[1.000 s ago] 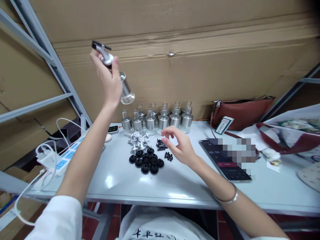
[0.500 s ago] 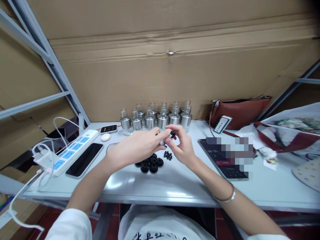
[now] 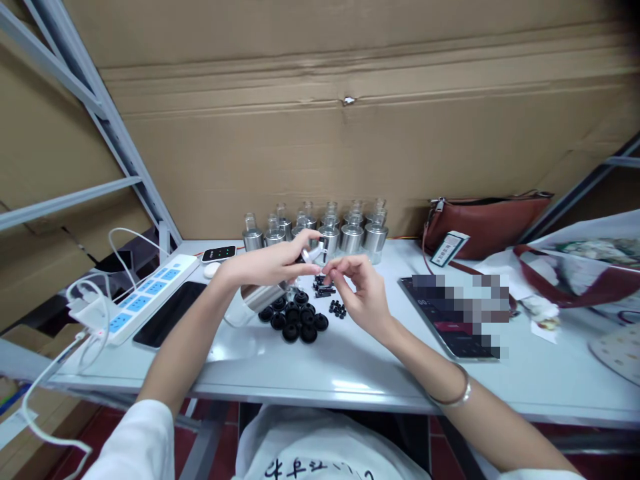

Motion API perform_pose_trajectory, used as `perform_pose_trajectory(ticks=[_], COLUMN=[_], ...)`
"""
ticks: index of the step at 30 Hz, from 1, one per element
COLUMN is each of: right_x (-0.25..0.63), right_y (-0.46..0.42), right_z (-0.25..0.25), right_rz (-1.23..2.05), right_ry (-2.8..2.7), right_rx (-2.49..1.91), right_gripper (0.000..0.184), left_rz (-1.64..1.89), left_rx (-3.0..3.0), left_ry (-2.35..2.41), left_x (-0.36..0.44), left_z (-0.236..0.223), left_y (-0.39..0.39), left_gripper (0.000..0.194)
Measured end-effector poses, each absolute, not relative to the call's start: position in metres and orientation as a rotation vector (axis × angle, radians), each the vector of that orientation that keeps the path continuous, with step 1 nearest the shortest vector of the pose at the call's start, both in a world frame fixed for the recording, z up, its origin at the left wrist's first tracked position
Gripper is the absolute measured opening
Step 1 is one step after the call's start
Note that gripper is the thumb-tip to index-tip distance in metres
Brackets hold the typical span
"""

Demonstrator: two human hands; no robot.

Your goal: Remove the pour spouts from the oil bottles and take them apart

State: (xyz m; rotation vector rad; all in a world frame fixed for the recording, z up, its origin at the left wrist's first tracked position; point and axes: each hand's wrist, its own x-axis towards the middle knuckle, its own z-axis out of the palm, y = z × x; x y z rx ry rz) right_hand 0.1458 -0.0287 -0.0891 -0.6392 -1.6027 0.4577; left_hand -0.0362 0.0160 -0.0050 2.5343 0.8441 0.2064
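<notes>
My left hand is closed around a small white curved piece, with a dark stick-like part beside it. My right hand is in a pinch, its fingertips meeting the left fingertips; whatever it may hold is too small to make out. Beneath my left wrist a glass bottle with a silver metal sleeve lies tilted, partly hidden. Below the hands sits a cluster of round black caps. Close to my right hand are small black beads and thin black pieces.
Several glass bottles with silver sleeves stand in rows along the cardboard wall. On the left lie a power strip, a dark phone and a small black device. A tablet and a brown bag are on the right.
My hands have drawn slightly apart, the left one shifting left and tilting up. The tilted bottle and the thin black pieces now show beneath them. The camera view has shifted slightly.
</notes>
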Motion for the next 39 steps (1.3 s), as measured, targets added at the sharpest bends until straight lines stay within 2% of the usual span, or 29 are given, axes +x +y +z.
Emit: perform_pose_trajectory(ticks=[4, 8, 10, 13, 18, 24, 27, 31, 39], right_x=[0.146, 0.146, 0.147, 0.148, 0.149, 0.156, 0.165, 0.171, 0.17], right_y=[-0.025, -0.02, -0.02, -0.022, -0.026, -0.027, -0.022, -0.012, -0.007], right_z=[-0.085, -0.087, -0.09, -0.092, -0.091, -0.088, -0.089, -0.093, -0.095], right_rz=[0.75, 0.891, 0.856, 0.629, 0.07, -0.417, -0.411, -0.388, -0.389], right_ry=[-1.463, -1.578, -1.647, -1.732, -1.921, -1.997, -1.796, -1.637, -1.652], right_rx=[-0.712, -0.812, -0.823, -0.821, -0.696, -0.378, -0.428, -0.543, -0.578], right_gripper=[0.028, 0.026, 0.023, 0.017, 0.006, 0.022, 0.027, 0.024, 0.028], left_rz=[0.187, 0.125, 0.122, 0.087, -0.091, -0.074, 0.137, 0.695, 1.205], left_rx=[2.514, 2.367, 2.331, 2.344, 2.199, 2.05, 2.012, 2.092, 2.07], left_ry=[0.838, 0.626, 0.596, 0.641, 0.544, 0.398, 0.437, 0.657, 0.983], left_x=[-0.036, -0.026, -0.023, -0.024, -0.03, -0.039, -0.053, -0.076, -0.105], left_z=[-0.01, -0.019, -0.02, -0.017, -0.012, -0.013, -0.007, 0.002, -0.009], left_y=[0.02, 0.016, 0.015, 0.016, 0.023, 0.032, 0.037, 0.049, 0.09], left_gripper=[0.056, 0.05, 0.051, 0.059, 0.071, 0.067, 0.058, 0.052, 0.073])
